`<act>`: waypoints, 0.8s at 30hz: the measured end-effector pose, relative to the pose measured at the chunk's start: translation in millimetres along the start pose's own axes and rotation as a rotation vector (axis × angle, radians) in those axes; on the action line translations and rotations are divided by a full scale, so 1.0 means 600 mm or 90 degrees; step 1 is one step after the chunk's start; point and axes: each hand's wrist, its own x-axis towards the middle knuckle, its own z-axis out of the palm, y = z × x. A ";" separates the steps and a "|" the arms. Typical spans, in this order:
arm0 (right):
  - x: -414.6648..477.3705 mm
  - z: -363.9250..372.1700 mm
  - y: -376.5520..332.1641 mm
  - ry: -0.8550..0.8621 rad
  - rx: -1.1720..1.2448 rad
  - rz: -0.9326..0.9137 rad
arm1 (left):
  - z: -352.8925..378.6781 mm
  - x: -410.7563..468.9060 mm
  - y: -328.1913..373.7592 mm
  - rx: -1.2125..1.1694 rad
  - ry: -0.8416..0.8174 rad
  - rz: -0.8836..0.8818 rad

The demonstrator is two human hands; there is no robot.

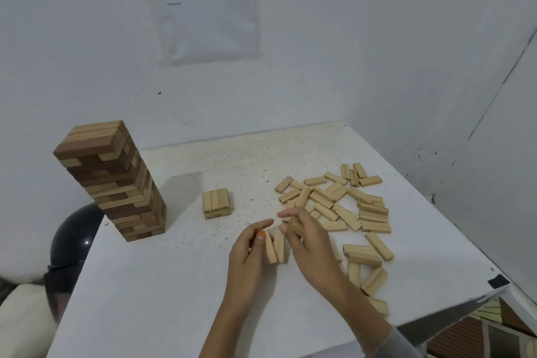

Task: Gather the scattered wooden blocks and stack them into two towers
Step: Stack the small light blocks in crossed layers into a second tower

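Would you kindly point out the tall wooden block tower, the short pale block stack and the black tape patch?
Tall wooden block tower (116,192): head view, middle of its front face.
Short pale block stack (216,199): head view, top layer.
Black tape patch (498,281): head view, its centre.

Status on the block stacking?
Left hand grips two blocks; right hand holds one block. Tall tower stands left; second stack barely started. Loose pile right, nothing blocking.

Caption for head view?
Left hand and right hand grip pale wooden blocks near tall two-tone wooden tower, short block stack, scattered pile.
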 end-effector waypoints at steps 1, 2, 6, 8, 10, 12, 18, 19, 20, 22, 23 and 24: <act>0.001 0.006 0.001 -0.017 -0.009 -0.004 | -0.008 -0.001 -0.001 0.009 0.001 -0.003; 0.003 0.014 0.001 -0.038 -0.021 -0.002 | -0.016 -0.003 -0.003 0.021 0.006 -0.005; 0.006 0.045 0.000 -0.107 -0.055 -0.007 | -0.046 -0.013 -0.006 0.087 0.042 -0.003; 0.006 0.058 -0.004 -0.126 -0.059 -0.008 | -0.059 -0.015 -0.011 0.110 0.066 -0.013; 0.005 0.069 -0.008 -0.139 -0.060 -0.008 | -0.070 -0.017 -0.015 0.134 0.086 -0.021; 0.004 0.078 -0.008 -0.133 -0.069 -0.014 | -0.076 -0.019 -0.018 0.172 0.097 -0.007; -0.010 0.075 -0.019 -0.078 -0.047 0.024 | -0.087 -0.025 -0.024 0.225 0.104 0.020; -0.013 0.073 -0.018 -0.063 -0.062 0.018 | -0.089 -0.027 -0.021 0.211 0.100 0.013; -0.015 0.073 -0.015 -0.045 -0.090 0.006 | -0.091 -0.029 -0.019 0.201 0.096 0.011; -0.019 0.074 -0.007 0.006 -0.121 -0.006 | -0.096 -0.033 -0.012 0.194 0.082 0.011; -0.021 0.075 -0.005 0.031 -0.112 0.003 | -0.097 -0.034 -0.009 0.193 0.070 0.012; -0.023 0.075 -0.005 0.049 -0.090 0.020 | -0.099 -0.035 -0.005 0.194 0.056 0.018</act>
